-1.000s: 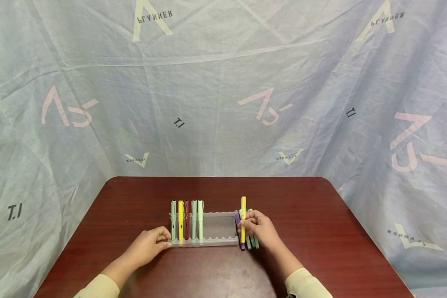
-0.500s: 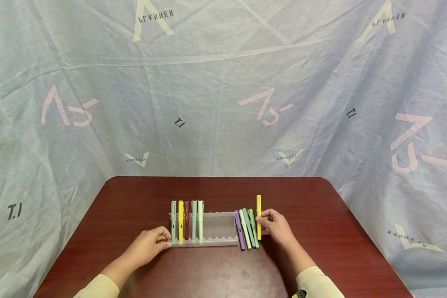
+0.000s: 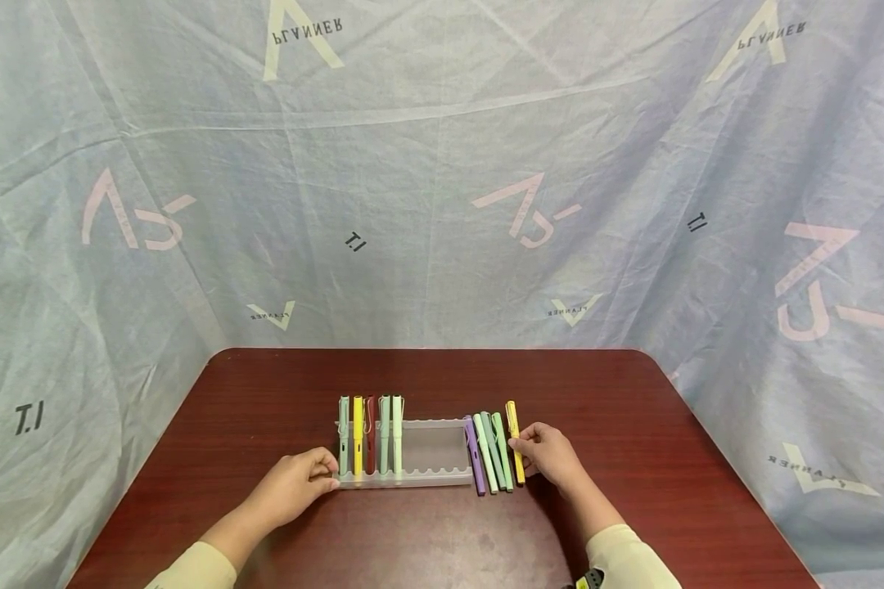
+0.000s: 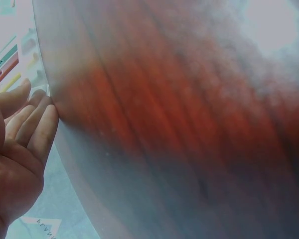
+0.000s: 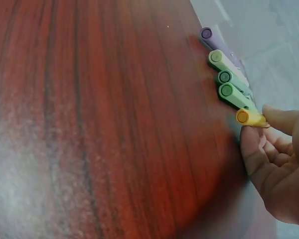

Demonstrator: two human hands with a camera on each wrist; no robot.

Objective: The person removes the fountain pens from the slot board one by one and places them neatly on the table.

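Observation:
My right hand point(image 3: 548, 452) pinches a yellow pen point(image 3: 516, 446) between thumb and fingers, at the right end of a row of loose pens. In the right wrist view the yellow pen point(image 5: 249, 117) lies beside a light green pen point(image 5: 234, 94). The row also has a purple pen point(image 3: 475, 458) at its left end. At the left end of a clear plastic pen rack point(image 3: 435, 478), my left hand point(image 3: 298, 484) holds the near corner. Several pens stand in the rack's left part, among them a yellow pen point(image 3: 358, 442) and a dark red pen point(image 3: 371, 442).
The right part of the rack shows bare notches. A dark red wooden table point(image 3: 427, 540) carries everything, with a grey printed cloth point(image 3: 442, 204) hanging behind and at both sides. The purple pen lies close against the rack's right end.
My right hand has carried the yellow pen rightward from over the loose pens, then lowered it beside the row's right end. The left hand and the rack have stayed in place.

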